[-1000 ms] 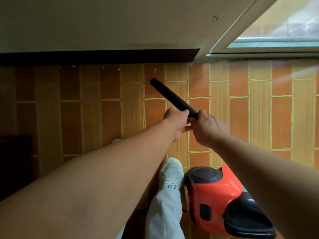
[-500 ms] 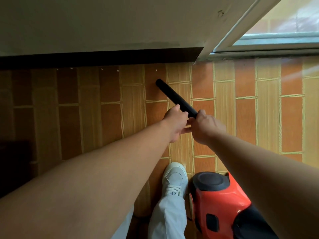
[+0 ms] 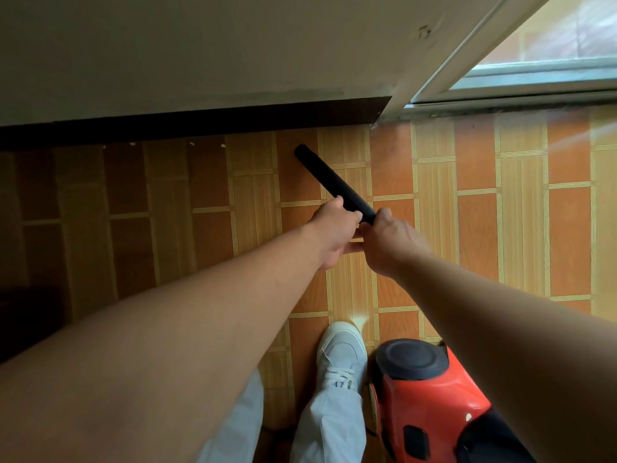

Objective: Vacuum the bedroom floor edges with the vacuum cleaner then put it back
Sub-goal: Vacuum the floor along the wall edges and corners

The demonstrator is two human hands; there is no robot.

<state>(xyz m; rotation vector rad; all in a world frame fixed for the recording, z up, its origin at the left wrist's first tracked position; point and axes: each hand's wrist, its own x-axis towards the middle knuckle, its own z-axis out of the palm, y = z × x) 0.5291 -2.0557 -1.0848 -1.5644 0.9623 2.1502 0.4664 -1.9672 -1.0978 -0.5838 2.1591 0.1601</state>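
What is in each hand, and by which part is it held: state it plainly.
Both grip the black vacuum tube at its near end, the left hand in front and the right hand just behind it.

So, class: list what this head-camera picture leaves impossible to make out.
Head view:
Tube near end: covered by the left hand and right hand.
Its link to the vacuum: hidden by the right forearm.
Vacuum rear: cut off by the bottom edge.
Far-left floor: too dark.
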